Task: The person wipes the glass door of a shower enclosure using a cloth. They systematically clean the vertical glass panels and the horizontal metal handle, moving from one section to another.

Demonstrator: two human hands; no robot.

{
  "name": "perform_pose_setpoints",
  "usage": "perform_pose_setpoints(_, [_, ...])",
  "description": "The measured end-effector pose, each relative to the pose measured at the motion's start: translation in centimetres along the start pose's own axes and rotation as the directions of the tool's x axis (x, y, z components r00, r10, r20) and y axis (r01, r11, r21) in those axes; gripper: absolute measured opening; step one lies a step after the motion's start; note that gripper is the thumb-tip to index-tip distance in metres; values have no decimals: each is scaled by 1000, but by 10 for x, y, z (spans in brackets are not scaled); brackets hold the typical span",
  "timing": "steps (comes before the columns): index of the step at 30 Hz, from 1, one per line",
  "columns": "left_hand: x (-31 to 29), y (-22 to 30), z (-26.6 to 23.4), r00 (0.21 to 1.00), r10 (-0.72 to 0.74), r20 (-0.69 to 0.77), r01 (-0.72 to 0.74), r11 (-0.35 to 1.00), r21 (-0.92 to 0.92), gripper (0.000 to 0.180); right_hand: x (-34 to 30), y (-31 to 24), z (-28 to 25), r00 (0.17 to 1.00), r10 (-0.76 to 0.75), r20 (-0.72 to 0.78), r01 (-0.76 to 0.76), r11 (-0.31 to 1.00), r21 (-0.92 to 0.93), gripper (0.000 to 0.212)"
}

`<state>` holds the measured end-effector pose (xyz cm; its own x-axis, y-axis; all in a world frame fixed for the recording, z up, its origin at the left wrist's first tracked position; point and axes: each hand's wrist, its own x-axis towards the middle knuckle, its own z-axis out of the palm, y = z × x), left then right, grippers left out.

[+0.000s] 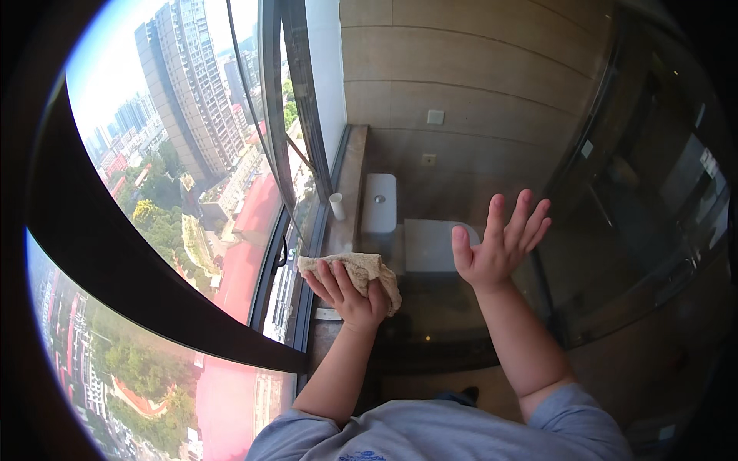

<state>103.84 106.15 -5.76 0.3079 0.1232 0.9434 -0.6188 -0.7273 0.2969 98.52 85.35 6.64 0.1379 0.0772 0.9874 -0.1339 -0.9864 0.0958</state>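
A folded beige cloth (pixel 361 267) is under my left hand (pixel 347 298), whose fingers curl over it beside the window frame. The cloth bunches up and hangs past the hand on the right. My right hand (pixel 496 250) is raised with the fingers spread and nothing in it. It appears in front of the white toilet's lid (pixel 434 240); whether the palm touches a glass pane there I cannot tell. On the stone window sill (pixel 351 165), a little beyond the cloth, stands a small white cylinder (pixel 337 206).
At my left is a dark window frame (pixel 165 296) with a tilted sash (pixel 278 100), a high drop and city buildings outside. The toilet tank (pixel 379 201) stands along the sill. Beige panels form the far wall (pixel 477 84); dark glass (pixel 653 177) is at the right.
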Motion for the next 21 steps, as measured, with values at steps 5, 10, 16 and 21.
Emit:
perform_pose_setpoints(5, [97,27,-6,996,-21,-90,18,999,-40,64,-4,4,5,1000,6,11,-6,1000,-11,61])
perform_pose_setpoints(10, [104,21,1,982,43,-185,-51,998,-35,63,-7,3,5,1000,7,-14,-7,1000,20,61])
perform_pose_setpoints(16, [24,4,7,996,61,-62,-60,998,23,70,-7,4,7,999,3,-34,-2,1000,27,60])
perform_pose_setpoints(21, [-41,-9,13,996,70,53,-71,997,34,74,-4,2,8,999,18,-27,-18,999,28,60])
